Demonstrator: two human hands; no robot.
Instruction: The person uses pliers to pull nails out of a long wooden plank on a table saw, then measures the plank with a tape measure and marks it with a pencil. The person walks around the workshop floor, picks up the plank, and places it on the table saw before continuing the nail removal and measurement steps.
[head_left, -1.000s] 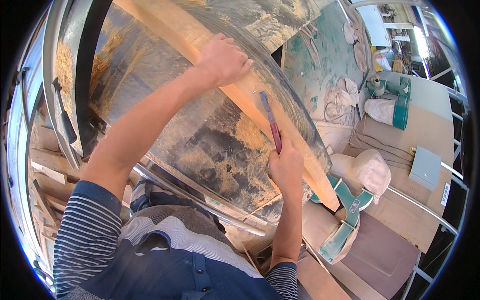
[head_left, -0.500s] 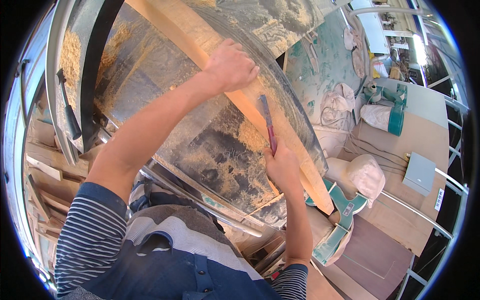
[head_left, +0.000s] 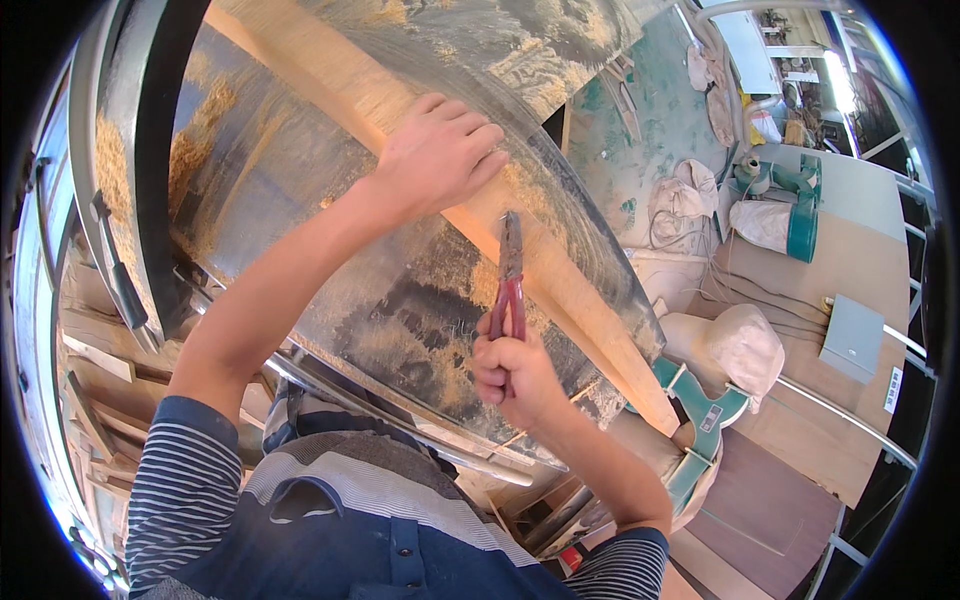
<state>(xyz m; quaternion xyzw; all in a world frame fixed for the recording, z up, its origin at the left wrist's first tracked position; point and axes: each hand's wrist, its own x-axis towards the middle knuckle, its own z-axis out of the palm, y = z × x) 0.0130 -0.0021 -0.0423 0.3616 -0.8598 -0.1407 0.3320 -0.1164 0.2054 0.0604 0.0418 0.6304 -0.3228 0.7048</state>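
A long pale timber beam (head_left: 580,290) lies slantwise across a dark, sawdust-strewn machine table (head_left: 370,290). My left hand (head_left: 440,155) rests on the beam's upper face with the fingers laid over the wood. In my right hand (head_left: 515,375) is a pair of pliers (head_left: 510,270), gripped by its red handles. Their dark jaws point away from me over the beam, just below my left fingers. A tiny bright speck shows at the jaw tips, too small to name.
On the left a black upright (head_left: 165,140) stands beside a black-handled lever (head_left: 125,285). Wood offcuts (head_left: 105,400) lie lower left. A green machine part (head_left: 700,420) stands near the beam's close end. Farther right are a green blower (head_left: 800,215) and a grey box (head_left: 852,338).
My right hand has swung left and turned, bringing the pliers' jaws over the beam. My left hand has shifted slightly left and its fingers have loosened from a curl.
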